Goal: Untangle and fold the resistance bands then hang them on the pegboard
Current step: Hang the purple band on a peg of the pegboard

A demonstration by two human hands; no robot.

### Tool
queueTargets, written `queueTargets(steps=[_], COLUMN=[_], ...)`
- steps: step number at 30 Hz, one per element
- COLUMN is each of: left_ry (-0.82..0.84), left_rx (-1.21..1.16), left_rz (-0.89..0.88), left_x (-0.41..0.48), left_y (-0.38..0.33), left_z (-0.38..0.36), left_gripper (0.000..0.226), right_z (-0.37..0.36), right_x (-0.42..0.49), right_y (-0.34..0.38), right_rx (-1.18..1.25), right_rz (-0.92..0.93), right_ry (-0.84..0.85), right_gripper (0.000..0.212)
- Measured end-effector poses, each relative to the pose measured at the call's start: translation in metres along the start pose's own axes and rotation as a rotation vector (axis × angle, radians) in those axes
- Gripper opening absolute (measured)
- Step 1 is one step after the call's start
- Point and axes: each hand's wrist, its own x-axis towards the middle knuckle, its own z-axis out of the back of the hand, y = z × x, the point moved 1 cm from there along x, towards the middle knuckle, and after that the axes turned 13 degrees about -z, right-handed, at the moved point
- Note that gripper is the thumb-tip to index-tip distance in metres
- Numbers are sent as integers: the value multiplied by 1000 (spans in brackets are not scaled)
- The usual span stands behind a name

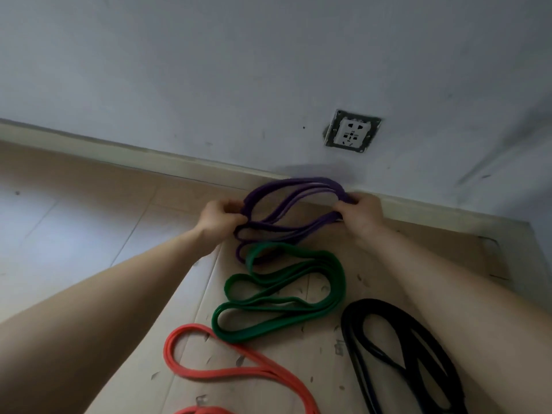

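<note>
Resistance bands: four flat rubber loops in separate colours, all low by the wall; pegboard not in view.
Left hand point(221, 218): fingers curled round the left end of the purple bundle, pinching its strands together.
Orange-red flat rubber band point(215, 372): lies loose on the brown cardboard sheet point(442, 234), a long open loop running out of the lower edge; not folded.
Green wide rubber band point(257, 336): lies on the cardboard in several flattened coils, touching nothing held; its upper coil overlaps the hanging purple loop.
Purple narrow rubber band point(328, 184): gathered into several loops, held up between both hands just in front of the skirting; one loop droops to the cardboard.
Right hand point(363, 213): fingers closed round the right end of the purple bundle.
Black rubber band point(370, 302): lies on the cardboard under the right forearm, coiled in long loops, apart from the green.
White wall socket point(352, 131): set in the wall above the hands.
Handling, judged: light, soft, stretchy, probably grippy, not slick; not fragile. Loops likely spring apart when slackened.
Hold, judged: pinch all strands at the two bend ends; hang from one bend.
</note>
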Motion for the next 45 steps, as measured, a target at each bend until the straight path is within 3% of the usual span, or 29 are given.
queueTargets(steps=[5, 9, 12, 16, 18, 22, 25, 29, 34, 45], left_ry=[49, 76, 96, 154, 181, 168, 153, 142, 264, 222], left_rx=[84, 163, 215, 239, 221, 215, 147, 16, -37, -242], left_rz=[-108, -218, -320, -430, -487, -564, -584, -627, -676, -859], left_x=[-13, -26, -40, -66, -82, -112, -130, -161, -198, -243], left_y=[-54, -125, -183, -247, -272, -321, -364, -438, -536, -704], left_z=[26, 52, 68, 76, 74, 72, 86, 105, 119, 102], left_gripper=[42, 63, 82, 88, 83, 43, 26, 22, 26, 22], right_z=[1, 14, 36, 76, 96, 136, 171, 217, 275, 387], right_x=[-41, -80, -113, -158, -182, -227, -259, -302, -348, -409], right_y=[69, 130, 169, 210, 227, 257, 282, 317, 349, 410], right_rx=[6, -114, -199, -294, -324, -307, -298, -313, -328, 49], right_rz=[218, 397, 524, 632, 684, 720, 739, 762, 731, 744], right_ry=[154, 297, 324, 320, 304, 305, 307, 296, 336, 386], right_gripper=[30, 33, 32, 34, 34, 34, 32, 37, 17, 30])
